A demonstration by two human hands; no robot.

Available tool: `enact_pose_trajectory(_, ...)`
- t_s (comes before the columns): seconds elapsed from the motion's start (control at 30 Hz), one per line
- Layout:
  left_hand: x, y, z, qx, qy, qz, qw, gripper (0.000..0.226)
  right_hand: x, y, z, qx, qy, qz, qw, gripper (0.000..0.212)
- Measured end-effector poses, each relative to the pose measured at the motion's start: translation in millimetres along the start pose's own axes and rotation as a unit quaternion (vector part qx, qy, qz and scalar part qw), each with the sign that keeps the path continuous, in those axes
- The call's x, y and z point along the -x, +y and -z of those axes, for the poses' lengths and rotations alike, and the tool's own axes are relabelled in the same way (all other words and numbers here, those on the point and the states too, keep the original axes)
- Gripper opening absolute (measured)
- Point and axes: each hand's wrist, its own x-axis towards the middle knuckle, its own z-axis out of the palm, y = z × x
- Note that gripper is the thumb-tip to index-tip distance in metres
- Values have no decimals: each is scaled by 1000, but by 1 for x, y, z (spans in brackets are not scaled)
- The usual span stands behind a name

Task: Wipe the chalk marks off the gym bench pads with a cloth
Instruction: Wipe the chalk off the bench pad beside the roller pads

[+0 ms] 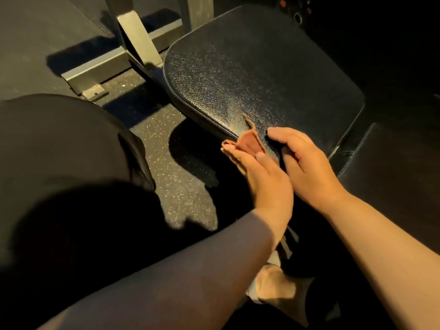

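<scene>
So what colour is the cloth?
Plain rusty reddish-brown; the cloth shows best in the head view, lying against the left hand.

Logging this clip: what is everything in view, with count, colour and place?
bench pad: one, black, textured, centre.
second pad: one, black, right, beside the first.
cloth: one, reddish-brown, at the bench pad's near edge.
metal frame: one, grey, upper left, on the floor.
floor: dark, speckled.
leg: one, black-clad, left.
foot: one, pale, bottom centre, blurred.
left hand: dark sleeve; thumb pins the cloth on its fingers.
right hand: bare forearm; fingers curled beside the cloth, grip unclear.
</scene>
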Motion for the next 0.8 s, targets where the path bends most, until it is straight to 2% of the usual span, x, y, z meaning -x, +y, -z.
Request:
enact_pose_trajectory(0.03,13,1,-1,-12,-32,-1,999,66,1,2,3,2,-3,-3,1000,54)
enact_pose_trajectory(0.1,30,-2,-10,-50,-73,34,996,58,3,7,9,5,0,-15,1000,56)
enact_pose_trajectory(0.17,24,-11,-15,-90,-43,34,994,54,5,9,10,4,7,-26,1000,54)
enact_pose_trajectory(0.2,16,-8,-10,-175,-2,-1,985,53,5,9,9,6,11,-24,1000,53)
enact_pose_trajectory(0.23,8,-9,-7,-308,-25,-69,949,51,5,8,7,8,13,-18,1000,52)
enact_pose_trajectory(0.27,-8,-18,-3,-394,-68,-108,910,43,6,7,5,9,15,-13,1000,52)
enact_pose_trajectory(0.3,-26,-14,-3,-351,-51,-51,934,38,6,7,4,10,15,-11,1000,52)
enact_pose_trajectory(0.33,-47,-10,3,-157,15,26,987,38,6,6,4,9,13,-14,1000,53)
enact_pose_trajectory(0.37,-62,-2,13,22,39,54,998,41,7,6,5,7,10,-20,1000,53)
enact_pose_trajectory(0.4,-65,0,18,26,58,0,998,44,7,6,6,4,8,-26,1000,53)
enact_pose_trajectory(0.43,-58,11,24,-57,55,11,997,45,8,6,7,0,7,-30,1000,53)
enact_pose_trajectory(0.47,-49,18,28,-202,42,-24,978,43,9,5,7,-3,9,-31,999,52)
enact_pose_trajectory(0.5,-32,14,20,-276,-27,-29,960,43,9,5,7,-4,13,-29,999,51)
enact_pose_trajectory(0.53,-14,11,8,-285,-61,-15,957,45,10,6,7,-5,16,-25,1000,51)
enact_pose_trajectory(0.57,3,9,-3,-189,-93,42,977,50,11,6,7,-5,17,-22,1000,51)
enact_pose_trajectory(0.6,20,3,-8,-72,-108,66,989,56,12,8,8,-4,18,-19,1000,50)
enact_pose_trajectory(0.63,29,-5,-14,-34,-105,83,990,57,13,9,9,0,16,-14,1000,49)
enact_pose_trajectory(0.67,30,-7,-19,-57,-121,95,986,57,13,11,11,3,15,-10,1000,48)
enact_pose_trajectory(0.7,32,-6,-22,-61,-98,108,987,59,14,12,12,6,14,-10,1000,48)
enact_pose_trajectory(0.73,32,-11,-24,-86,-115,64,988,63,14,13,12,7,16,-13,1000,49)
enact_pose_trajectory(0.8,26,-3,-17,52,-53,71,995,72,13,14,10,4,21,-16,1000,51)
